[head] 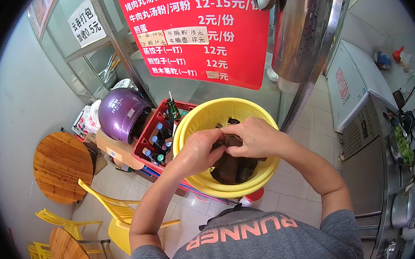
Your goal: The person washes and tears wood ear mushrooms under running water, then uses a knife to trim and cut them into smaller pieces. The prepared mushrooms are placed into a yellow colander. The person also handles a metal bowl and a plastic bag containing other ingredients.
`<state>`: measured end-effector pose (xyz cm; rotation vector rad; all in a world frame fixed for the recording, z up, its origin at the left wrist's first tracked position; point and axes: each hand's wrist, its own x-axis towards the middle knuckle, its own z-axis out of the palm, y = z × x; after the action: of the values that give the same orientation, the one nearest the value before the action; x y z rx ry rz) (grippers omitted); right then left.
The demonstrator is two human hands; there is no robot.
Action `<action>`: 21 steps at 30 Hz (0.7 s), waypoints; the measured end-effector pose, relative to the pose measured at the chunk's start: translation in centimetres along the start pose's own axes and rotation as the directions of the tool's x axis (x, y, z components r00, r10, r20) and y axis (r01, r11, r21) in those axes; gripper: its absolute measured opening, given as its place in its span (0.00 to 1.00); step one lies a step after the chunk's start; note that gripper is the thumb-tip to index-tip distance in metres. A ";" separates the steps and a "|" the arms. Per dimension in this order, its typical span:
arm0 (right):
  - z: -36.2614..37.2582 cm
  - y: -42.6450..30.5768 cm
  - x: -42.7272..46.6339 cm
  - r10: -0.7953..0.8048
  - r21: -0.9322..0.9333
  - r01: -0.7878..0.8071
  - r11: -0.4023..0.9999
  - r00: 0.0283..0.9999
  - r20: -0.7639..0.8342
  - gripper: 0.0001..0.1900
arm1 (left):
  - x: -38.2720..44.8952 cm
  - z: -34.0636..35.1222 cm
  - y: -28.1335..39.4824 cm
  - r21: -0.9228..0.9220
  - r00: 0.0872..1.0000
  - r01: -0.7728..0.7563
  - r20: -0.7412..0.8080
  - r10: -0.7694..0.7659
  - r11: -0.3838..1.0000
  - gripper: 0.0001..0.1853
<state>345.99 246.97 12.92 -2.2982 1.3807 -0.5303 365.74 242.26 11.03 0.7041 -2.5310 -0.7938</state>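
Two nested yellow plastic colander baskets (190, 118) stand before me, holding several dark brown chunks of food (226, 169) whose kind I cannot tell. Above the basket my left hand (201, 149) has its fingers closed on a dark brown piece. My right hand (253, 137) grips a brown piece (233, 140) between thumb and fingers. The fingertips of both hands meet near the basket's middle, so I cannot tell whether they share one piece. The lower parts of the pieces are hidden by the fingers.
Left of the basket are a red crate (138, 149) of bottles and a purple helmet (121, 114). Yellow plastic chairs (121, 228) and a round wooden tabletop (63, 167) stand lower left. A glass-fronted cabinet rises ahead; a white chest freezer (353, 86) and steel counter (365, 142) line the right.
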 end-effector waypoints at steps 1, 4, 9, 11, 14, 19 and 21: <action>0.1 0.0 0.0 0.036 -0.030 -0.036 0.999 0.999 0.001 0.15 | 0.0 0.1 0.1 0.060 0.995 -0.093 -0.018 0.095 0.994 0.10; 0.2 0.3 0.0 0.040 -0.027 -0.040 0.999 0.999 0.012 0.13 | -0.2 0.6 0.2 0.094 0.991 -0.085 -0.091 0.094 0.992 0.09; 1.4 -0.4 -0.3 -0.002 -0.050 -0.013 0.999 0.956 -0.293 0.11 | -0.1 1.0 0.4 0.143 0.957 0.041 -0.291 0.002 0.989 0.06; 1.4 -0.6 -1.0 0.011 -0.062 -0.041 0.997 0.906 -0.423 0.11 | -0.1 0.9 0.2 0.164 0.917 0.132 -0.395 -0.058 0.978 0.06; 0.9 -0.2 -1.7 0.035 -0.079 -0.072 0.994 0.919 -0.392 0.13 | -0.3 -0.3 -0.7 -0.117 0.916 0.122 -0.370 -0.157 0.986 0.08; 0.9 1.0 -1.5 -0.077 -0.208 -0.035 0.978 0.858 -0.507 0.23 | -1.1 -1.5 -1.5 -0.432 0.953 0.108 -0.213 -0.217 0.895 0.12; 1.0 1.1 -0.9 -0.217 -0.339 0.011 0.941 0.788 -0.576 0.28 | -1.4 -1.4 -1.3 -0.497 0.955 0.126 -0.174 -0.241 0.858 0.14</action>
<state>345.28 247.45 11.36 -2.6085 1.7154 -1.2647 368.03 241.58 11.05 0.8147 -1.9570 -1.2711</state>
